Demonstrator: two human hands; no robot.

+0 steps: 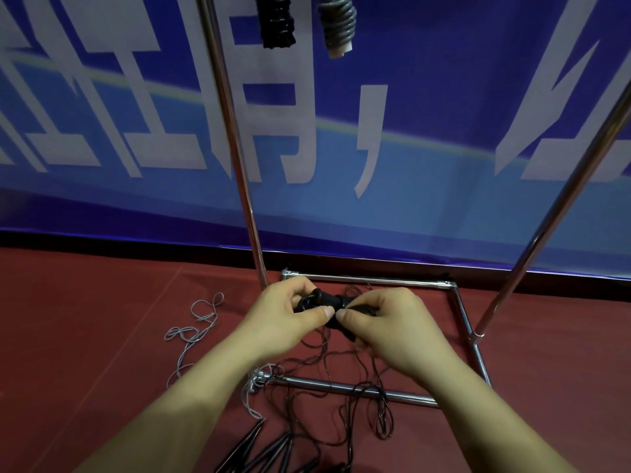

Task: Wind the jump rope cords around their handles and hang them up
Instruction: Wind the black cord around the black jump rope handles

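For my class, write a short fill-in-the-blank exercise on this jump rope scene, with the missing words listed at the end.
1. Both hands, left hand and right hand, grip the ____ jump rope handles.
2. The loose grey cord lies on the ____ floor.
3. ____ wound jump ropes hang at the top: black bundle, grey bundle.
4. The metal rack stands before a ____ banner.

Missing words: black; red; Two; blue
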